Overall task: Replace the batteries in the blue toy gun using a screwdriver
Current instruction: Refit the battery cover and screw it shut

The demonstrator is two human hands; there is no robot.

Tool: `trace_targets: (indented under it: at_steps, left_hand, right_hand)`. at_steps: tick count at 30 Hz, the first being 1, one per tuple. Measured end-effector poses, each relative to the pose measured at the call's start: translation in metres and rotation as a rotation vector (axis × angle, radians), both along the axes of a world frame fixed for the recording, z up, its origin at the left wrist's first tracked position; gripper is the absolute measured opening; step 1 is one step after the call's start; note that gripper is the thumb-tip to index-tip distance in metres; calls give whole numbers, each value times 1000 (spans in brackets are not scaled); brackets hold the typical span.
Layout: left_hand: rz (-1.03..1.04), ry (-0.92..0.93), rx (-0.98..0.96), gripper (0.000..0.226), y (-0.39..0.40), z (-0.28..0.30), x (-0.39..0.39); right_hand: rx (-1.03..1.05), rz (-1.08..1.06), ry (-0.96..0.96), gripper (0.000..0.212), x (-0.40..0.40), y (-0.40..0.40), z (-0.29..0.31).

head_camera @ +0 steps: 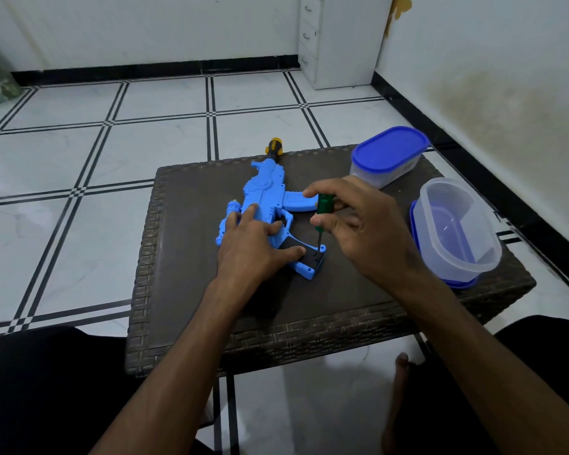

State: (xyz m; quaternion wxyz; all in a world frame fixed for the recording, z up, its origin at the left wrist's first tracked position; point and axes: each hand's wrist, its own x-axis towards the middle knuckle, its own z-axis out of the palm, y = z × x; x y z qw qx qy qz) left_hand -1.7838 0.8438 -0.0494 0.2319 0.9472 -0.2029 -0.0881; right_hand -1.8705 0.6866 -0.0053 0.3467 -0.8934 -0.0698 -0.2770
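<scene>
Blue toy gun (260,198): lies flat on the desk (184,257), left of centre, muzzle pointing away from the person, grip end nearest.
Black grip panel (309,254): faces up; probably the battery cover. Screw not discernible.
Screwdriver (324,206): green handle, upright with a slight tilt, tip set on the panel near the butt of the grip.
Right hand (358,224): fingers clamped round the green handle, thumb and forefinger at its top.
Left hand (253,241): fingers spread and straight, pressing the gun body down; thumb lies along the black panel.
Step in hand: judged to be working the cover screw.
Risk: tip may slip out of the screw head if the shaft leans; it would strike the left thumb, which is just beside it. A freed screw could roll off the desk.
Open container (457,231): clear, at the right edge, standing on its blue lid.
Lidded container (388,156): far right corner.
Obstructions: none near the grip.
</scene>
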Motion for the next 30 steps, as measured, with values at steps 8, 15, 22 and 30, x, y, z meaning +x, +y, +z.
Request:
trace_targets:
  at_steps: [8, 15, 22, 30]
  left_hand:
    - [-1, 8, 0, 73, 0, -1, 0]
    - [-2, 14, 4, 73, 0, 1, 0]
    - [-6, 3, -8, 70, 0, 1, -1]
    - [-10, 2, 14, 72, 0, 1, 0]
  right_hand:
    - [-147, -38, 43, 14, 7, 4, 0]
    - [-65, -2, 41, 37, 1, 3, 5]
    - [-41, 50, 111, 36, 2, 4, 7]
    - [-158, 25, 28, 20, 4, -1, 12]
